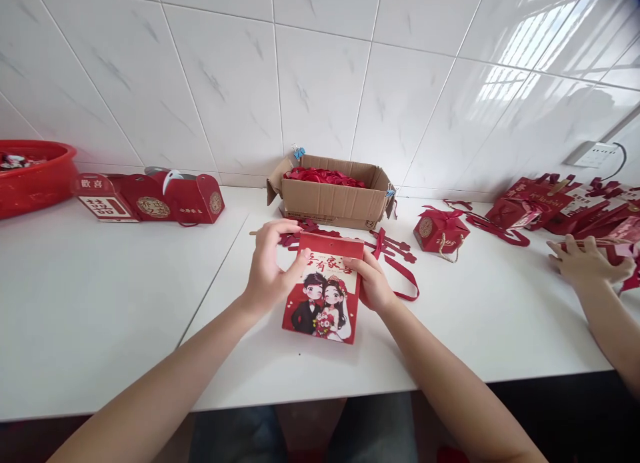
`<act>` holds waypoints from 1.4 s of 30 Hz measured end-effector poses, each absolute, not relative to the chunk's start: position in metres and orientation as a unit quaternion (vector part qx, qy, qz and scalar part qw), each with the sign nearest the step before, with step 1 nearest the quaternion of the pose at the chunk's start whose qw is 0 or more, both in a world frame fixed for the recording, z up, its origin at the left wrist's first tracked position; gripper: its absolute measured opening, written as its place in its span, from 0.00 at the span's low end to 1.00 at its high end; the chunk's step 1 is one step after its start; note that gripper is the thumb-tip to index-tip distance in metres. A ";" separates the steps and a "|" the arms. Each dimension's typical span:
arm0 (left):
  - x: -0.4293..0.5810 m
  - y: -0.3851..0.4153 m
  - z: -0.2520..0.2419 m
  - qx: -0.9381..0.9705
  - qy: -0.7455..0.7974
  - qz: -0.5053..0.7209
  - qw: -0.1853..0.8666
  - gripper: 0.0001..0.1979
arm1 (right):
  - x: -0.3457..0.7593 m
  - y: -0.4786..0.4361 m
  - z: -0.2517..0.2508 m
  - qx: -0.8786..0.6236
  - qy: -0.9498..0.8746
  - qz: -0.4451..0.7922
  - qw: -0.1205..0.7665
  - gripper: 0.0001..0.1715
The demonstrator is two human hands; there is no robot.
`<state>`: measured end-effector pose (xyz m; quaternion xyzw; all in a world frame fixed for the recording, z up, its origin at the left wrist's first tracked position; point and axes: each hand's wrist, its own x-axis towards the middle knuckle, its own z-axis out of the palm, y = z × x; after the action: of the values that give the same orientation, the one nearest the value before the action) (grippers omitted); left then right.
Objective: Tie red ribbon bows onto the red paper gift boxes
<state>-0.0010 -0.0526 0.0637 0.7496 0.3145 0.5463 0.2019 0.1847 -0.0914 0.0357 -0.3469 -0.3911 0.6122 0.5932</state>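
**At the white counter, two hands on a red wedding box**

Near the front edge of the white table point(100, 303), just ahead of the person, a flat red paper box point(323, 296) printed with a cartoon bride and groom is held between both hands. The left hand point(267, 266) is curled around its upper left side with the thumb across the front. The right hand point(373, 283) grips the right edge, fingers tucked behind. The box's lower end looks to rest on the tabletop.

Right behind it lie loose red ribbons point(400, 263), and behind those, against the tiled wall, stands an open cardboard carton point(333, 199) filled with red pieces. A small folded gift box point(441, 229) with a bow sits to the right of the carton.

Far left, a red basin point(33, 176) stands beside a row of finished red boxes point(150, 199). Far right, another person's hand point(587, 263) lies palm down on the table, fingers spread, next to a heap of red boxes point(550, 206) below a wall socket point(595, 155).
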 end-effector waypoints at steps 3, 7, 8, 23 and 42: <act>-0.005 -0.050 0.059 0.705 0.362 0.483 0.372 0.20 | 0.180 -0.097 0.037 -0.338 -0.384 0.638 0.576 0.22; -0.006 -0.051 0.051 0.705 0.339 0.433 0.448 0.14 | 0.170 -0.100 0.030 -0.312 -0.413 0.612 0.598 0.29; -0.006 -0.052 0.049 0.707 0.344 0.442 0.431 0.11 | 0.169 -0.100 0.027 -0.313 -0.425 0.597 0.605 0.28; -0.006 -0.049 0.038 0.618 0.433 0.414 0.509 0.13 | 0.160 -0.095 0.009 -0.400 -0.436 0.527 0.610 0.12; -0.004 -0.042 0.034 0.433 0.464 0.334 0.697 0.23 | 0.163 -0.089 0.008 -0.431 -0.385 0.578 0.576 0.17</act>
<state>-0.0036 -0.0418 0.0336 0.4329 0.4643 0.3340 0.6968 0.1628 -0.0889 0.0079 -0.4314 -0.3850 0.5778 0.5760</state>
